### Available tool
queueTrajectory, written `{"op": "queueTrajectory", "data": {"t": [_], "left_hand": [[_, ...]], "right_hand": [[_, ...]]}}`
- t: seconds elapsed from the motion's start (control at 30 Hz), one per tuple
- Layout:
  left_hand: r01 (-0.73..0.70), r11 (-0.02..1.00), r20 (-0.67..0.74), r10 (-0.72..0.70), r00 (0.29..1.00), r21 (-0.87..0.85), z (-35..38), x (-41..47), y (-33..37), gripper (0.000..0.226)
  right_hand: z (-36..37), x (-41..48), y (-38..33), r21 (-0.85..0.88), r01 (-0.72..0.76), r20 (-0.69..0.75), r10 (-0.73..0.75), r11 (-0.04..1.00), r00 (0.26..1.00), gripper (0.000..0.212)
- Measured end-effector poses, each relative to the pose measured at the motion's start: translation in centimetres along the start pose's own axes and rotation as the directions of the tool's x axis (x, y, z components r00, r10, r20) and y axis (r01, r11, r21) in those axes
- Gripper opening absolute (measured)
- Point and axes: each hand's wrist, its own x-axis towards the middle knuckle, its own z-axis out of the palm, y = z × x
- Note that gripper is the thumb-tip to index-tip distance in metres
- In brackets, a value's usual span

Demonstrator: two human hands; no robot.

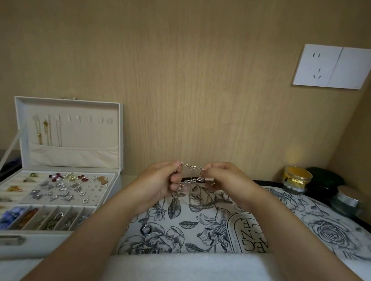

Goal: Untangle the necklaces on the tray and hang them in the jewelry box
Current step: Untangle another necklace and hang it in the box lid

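A tangle of silver chain necklaces (191, 177) hangs between both hands above the flower-patterned tray (332, 229). My left hand (158, 182) pinches its left end and my right hand (223, 180) pinches its right end, with a short stretch of chain taut between them. Loose strands drop down onto the tray. A round silver pendant (146, 231) lies on the tray near my left forearm. The white jewelry box (52, 175) stands open at the left. Gold necklaces (45, 131) hang from hooks inside its raised lid.
The box's lower tray holds earrings, rings and several small compartments. Jars stand at the back right: a gold-lidded one (297, 179), a dark one (325, 181) and a silver-lidded one (348, 201). A wooden wall with a white socket (334, 67) is close behind. White cloth (182, 271) covers the near edge.
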Motion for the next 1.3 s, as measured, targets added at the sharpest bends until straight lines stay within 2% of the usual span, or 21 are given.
{"op": "queueTrajectory", "data": {"t": [0.07, 0.17, 0.2, 0.3, 0.37, 0.4, 0.47, 0.53, 0.6, 0.77, 0.87, 0.97, 1.03, 1.13, 1.2, 1.3], "left_hand": [[-0.014, 0.987, -0.024, 0.018, 1.0, 0.16, -0.1, 0.1, -0.1, 0.028], [-0.028, 0.89, -0.041, 0.052, 0.998, 0.454, 0.1, -0.1, 0.0, 0.027], [-0.029, 0.877, -0.049, 0.059, 0.997, 0.48, 0.2, -0.2, 0.0, 0.024], [-0.053, 0.909, -0.041, 0.077, 0.996, 0.413, 0.1, -0.4, 0.2, 0.017], [-0.07, 0.949, -0.01, 0.077, 0.997, 0.307, -0.1, -0.5, 0.2, 0.017], [-0.079, 0.966, -0.004, 0.082, 0.997, 0.247, -0.3, -0.4, 0.2, 0.017], [-0.09, 0.973, -0.026, 0.098, 0.995, 0.214, -0.5, -0.3, 0.3, 0.021], [-0.083, 0.956, -0.071, 0.107, 0.992, 0.28, -0.7, -0.3, 0.6, 0.02], [-0.063, 0.923, -0.124, 0.118, 0.985, 0.379, -0.9, -0.4, 0.7, 0.018], [-0.026, 0.806, -0.191, 0.171, 0.967, 0.591, -0.1, -0.3, 0.7, 0.023], [-0.018, 0.786, -0.204, 0.182, 0.962, 0.618, 0.0, -0.3, 0.8, 0.023], [0.034, 0.766, -0.199, 0.124, 0.972, 0.642, -0.4, -0.4, 1.0, 0.024], [0.07, 0.697, -0.176, 0.081, 0.981, 0.714, -0.8, -0.4, 1.1, 0.026], [0.119, 0.478, -0.132, -0.008, 0.991, 0.87, -1.3, -0.4, 1.1, 0.03], [0.152, 0.368, -0.143, -0.052, 0.988, 0.917, -1.5, -0.5, 1.0, 0.03], [0.187, 0.212, -0.174, -0.077, 0.982, 0.959, -1.8, -0.5, 1.0, 0.023]], "right_hand": [[0.1, 0.1, 0.0, 0.197, -0.015, 0.024, 0.011, 0.98, 1.0, 0.02], [0.2, 0.1, -0.1, 0.444, -0.018, 0.042, -0.001, 0.896, 0.999, 0.016], [0.1, 0.0, -0.2, 0.459, -0.01, 0.043, -0.01, 0.889, 0.999, 0.021], [0.0, 0.1, -0.1, 0.403, 0.031, 0.062, -0.06, 0.915, 0.996, 0.033], [0.1, 0.2, 0.1, 0.395, 0.035, 0.064, -0.065, 0.918, 0.996, 0.028], [0.1, 0.2, 0.1, 0.364, 0.041, 0.039, -0.059, 0.93, 0.997, 0.022], [0.0, 0.3, 0.2, 0.193, 0.058, -0.089, -0.042, 0.979, 0.995, 0.025], [-0.1, 0.4, 0.3, 0.023, 0.088, -0.216, -0.081, 0.996, 0.973, 0.024], [-0.2, 0.6, 0.8, -0.124, 0.124, -0.273, -0.154, 0.984, 0.95, 0.021], [-0.5, 1.2, 1.9, -0.456, 0.063, -0.249, -0.195, 0.888, 0.949, 0.017], [-0.4, 1.1, 2.0, -0.501, 0.02, -0.189, -0.131, 0.866, 0.973, 0.009], [-0.3, 0.9, 1.9, -0.444, -0.023, -0.141, -0.044, 0.896, 0.989, 0.011], [-0.5, 0.7, 1.6, -0.41, -0.057, -0.075, 0.029, 0.91, 0.997, 0.014], [-0.8, 0.2, 1.2, -0.472, -0.073, 0.054, 0.111, 0.879, 0.992, 0.017], [-0.9, -0.2, 0.9, -0.489, -0.075, 0.119, 0.152, 0.869, 0.981, 0.019], [-1.0, -0.4, 0.7, -0.481, -0.108, 0.124, 0.19, 0.87, 0.974, 0.017]]}}
